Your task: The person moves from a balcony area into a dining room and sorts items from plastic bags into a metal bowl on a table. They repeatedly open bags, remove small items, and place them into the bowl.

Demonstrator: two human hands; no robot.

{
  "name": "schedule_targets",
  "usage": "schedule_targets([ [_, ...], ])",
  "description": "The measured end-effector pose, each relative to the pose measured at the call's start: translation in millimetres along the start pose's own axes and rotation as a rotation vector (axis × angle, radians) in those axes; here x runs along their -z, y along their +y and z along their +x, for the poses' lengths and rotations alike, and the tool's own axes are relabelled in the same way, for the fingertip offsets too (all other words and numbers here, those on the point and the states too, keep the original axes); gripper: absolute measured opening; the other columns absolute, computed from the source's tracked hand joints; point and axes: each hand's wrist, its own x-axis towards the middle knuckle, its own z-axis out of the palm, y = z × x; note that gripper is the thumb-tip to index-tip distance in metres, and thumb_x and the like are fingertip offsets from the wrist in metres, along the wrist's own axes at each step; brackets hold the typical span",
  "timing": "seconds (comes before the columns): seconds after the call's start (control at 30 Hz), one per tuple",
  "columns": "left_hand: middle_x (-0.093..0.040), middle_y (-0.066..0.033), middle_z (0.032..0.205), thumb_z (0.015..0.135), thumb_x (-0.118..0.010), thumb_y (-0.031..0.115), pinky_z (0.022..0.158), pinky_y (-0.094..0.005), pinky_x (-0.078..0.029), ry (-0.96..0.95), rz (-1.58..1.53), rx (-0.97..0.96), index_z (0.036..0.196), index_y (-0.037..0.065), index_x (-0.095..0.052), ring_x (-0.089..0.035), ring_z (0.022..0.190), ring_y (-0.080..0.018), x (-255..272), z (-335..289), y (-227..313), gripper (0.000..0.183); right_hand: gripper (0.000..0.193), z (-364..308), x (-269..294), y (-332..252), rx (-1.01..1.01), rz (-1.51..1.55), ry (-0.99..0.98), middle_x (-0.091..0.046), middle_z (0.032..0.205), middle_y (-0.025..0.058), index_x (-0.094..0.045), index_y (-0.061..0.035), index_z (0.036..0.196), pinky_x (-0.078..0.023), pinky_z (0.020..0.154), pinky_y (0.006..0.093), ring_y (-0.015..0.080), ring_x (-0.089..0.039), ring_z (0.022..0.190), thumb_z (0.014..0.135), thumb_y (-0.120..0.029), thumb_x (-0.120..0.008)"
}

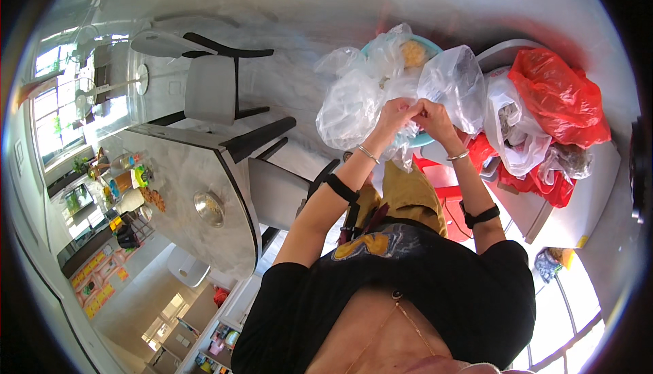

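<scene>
My left hand and my right hand meet fingertip to fingertip, both closed in a pinch. Between them they grip a clear plastic bag, whose thin film hangs below the fingers. Just left of my hands bulges another clear plastic bag. On the right side a puffed clear bag rests close to my right hand. Beyond my fingers, a bag with yellowish contents lies in a light-blue basin. The fingertips overlap, so the pinched part of the bag is hidden.
To the right, a red plastic bag and a white plastic bag are piled on a pale surface. A red stool stands below my hands. Leftward are a marble-topped table with a metal bowl and grey chairs.
</scene>
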Motion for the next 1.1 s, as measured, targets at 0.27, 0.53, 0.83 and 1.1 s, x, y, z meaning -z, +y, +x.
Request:
schedule_targets([
  [0.27,-0.065,-0.006,0.079,0.086,-0.058,0.012,0.064,-0.022,-0.047,0.244,0.142,-0.249,0.093,-0.003,-0.065,-0.059,0.07,-0.0098,11,-6,-23,0.019,0.022,26,25,-6,0.19,-0.244,-0.058,-0.059,0.087,0.014,-0.059,-0.0032,0.084,-0.045,0.07,0.039,0.0315,-0.057,0.078,0.072,-0.02,-0.066],
  [0.53,-0.055,0.0001,0.074,0.09,-0.053,0.015,0.062,-0.0238,-0.046,0.4,-0.296,-0.332,0.093,0.002,-0.061,-0.051,0.064,-0.0072,32,-5,-8,0.016,0.043,-14,27,105,-0.239,-0.616,-0.305,-0.053,0.114,0.0199,-0.054,0.0006,0.11,-0.041,0.088,0.0411,0.0351,-0.051,0.104,0.08,-0.029,-0.062],
  [0.83,-0.041,0.0048,0.067,0.091,-0.05,0.021,0.05,-0.0221,-0.037,0.388,-0.208,-0.328,0.086,0.007,-0.052,-0.038,0.057,-0.004,18,8,-1,0.015,0.048,-10,-6,26,0.158,-0.425,0.376,-0.055,0.107,0.0168,-0.045,-0.0062,0.123,-0.046,0.085,0.0414,0.0345,-0.056,0.094,0.078,-0.012,-0.06],
  [1.1,-0.037,0.0026,0.057,0.089,-0.054,0.019,0.048,-0.0242,-0.029,0.458,0.053,-0.445,0.079,0.0,-0.056,-0.031,0.054,-0.0066,21,8,22,0.021,0.041,37,21,36,0.116,-0.546,0.441,-0.057,0.095,0.0148,-0.052,-0.0102,0.115,-0.049,0.073,0.0397,0.0332,-0.058,0.084,0.076,0.002,-0.049],
])
